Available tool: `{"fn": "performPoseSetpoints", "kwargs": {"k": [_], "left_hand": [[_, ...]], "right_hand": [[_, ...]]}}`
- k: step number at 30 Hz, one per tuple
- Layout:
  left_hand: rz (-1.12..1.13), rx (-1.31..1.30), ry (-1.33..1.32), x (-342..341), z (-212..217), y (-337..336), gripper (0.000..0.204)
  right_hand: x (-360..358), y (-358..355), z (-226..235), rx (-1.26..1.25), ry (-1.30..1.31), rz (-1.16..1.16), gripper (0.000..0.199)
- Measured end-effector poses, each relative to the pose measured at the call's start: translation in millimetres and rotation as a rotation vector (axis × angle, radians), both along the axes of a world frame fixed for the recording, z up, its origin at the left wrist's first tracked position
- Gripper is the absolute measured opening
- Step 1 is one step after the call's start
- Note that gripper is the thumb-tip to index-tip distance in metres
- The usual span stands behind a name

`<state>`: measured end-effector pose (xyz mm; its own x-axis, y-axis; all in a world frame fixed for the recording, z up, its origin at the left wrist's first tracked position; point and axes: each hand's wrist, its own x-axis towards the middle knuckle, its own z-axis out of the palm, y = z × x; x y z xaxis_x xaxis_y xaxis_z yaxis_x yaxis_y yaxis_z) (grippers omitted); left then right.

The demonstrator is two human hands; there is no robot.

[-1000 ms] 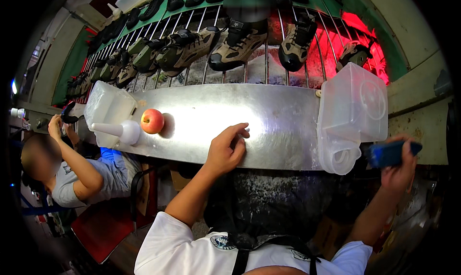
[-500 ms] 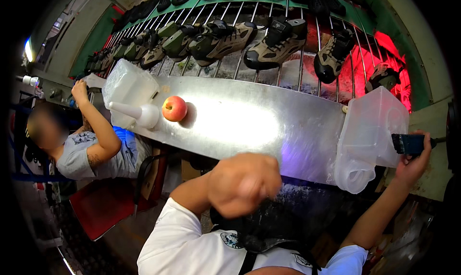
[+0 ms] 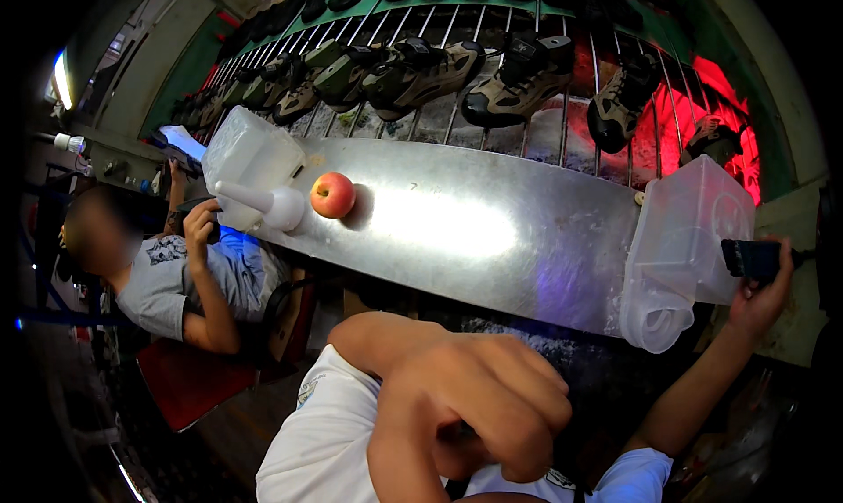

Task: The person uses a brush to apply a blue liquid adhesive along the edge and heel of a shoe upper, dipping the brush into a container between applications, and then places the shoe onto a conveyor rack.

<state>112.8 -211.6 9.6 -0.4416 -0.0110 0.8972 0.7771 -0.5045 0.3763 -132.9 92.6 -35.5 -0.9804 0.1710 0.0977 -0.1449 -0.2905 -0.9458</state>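
Observation:
My left hand (image 3: 479, 393) is raised close in front of my chest, between me and the metal table. Its fingers are curled in and nothing shows in them. Out at the far right, my right hand (image 3: 762, 294) grips a flat brush with dark bristles (image 3: 752, 259). The bristles point left, beside a translucent plastic container (image 3: 689, 226) at the table's right end. A red-yellow apple (image 3: 333, 195) rests on the table's left part. Beside the apple lies a white squeeze bottle with a long nozzle (image 3: 283, 208), against another translucent container (image 3: 250, 156).
The bare metal table (image 3: 544, 231) spans the middle. Beyond it, brown and black shoes (image 3: 518, 82) stand on a rack of metal bars (image 3: 452, 117), with red light at the right. A co-worker in a grey shirt (image 3: 171, 279) sits at the left near a red chair (image 3: 189, 380).
My left hand has come nearer and lower, its fingers curled throughout. My right hand still holds the brush. The co-worker's arm has lowered toward the left container, and my view has shifted slightly.

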Motion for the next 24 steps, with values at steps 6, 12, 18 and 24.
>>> {"fn": "performPoseSetpoints", "kwargs": {"k": [6,12,18,24], "left_hand": [[0.041,0.08,0.054,-3.7,0.7,2.4,0.046],[0.915,-0.268,-0.218,-73.3,4.7,-127.0,0.046],[1.536,-1.245,-0.745,-216.4,-41.2,-374.8,0.069],[0.819,-2.297,-1.321,-273.7,-106.7,-411.0,0.096]], "right_hand": [[-1.6,9.4,-5.0,-0.01,-0.016,0.058,0.031],[11.0,-24.0,6.2,0.057,0.007,-0.143,0.032],[21.1,-34.5,21.2,0.138,0.057,-0.026,0.038],[27.8,-36.3,22.2,0.203,0.042,-0.2,0.038]]}}
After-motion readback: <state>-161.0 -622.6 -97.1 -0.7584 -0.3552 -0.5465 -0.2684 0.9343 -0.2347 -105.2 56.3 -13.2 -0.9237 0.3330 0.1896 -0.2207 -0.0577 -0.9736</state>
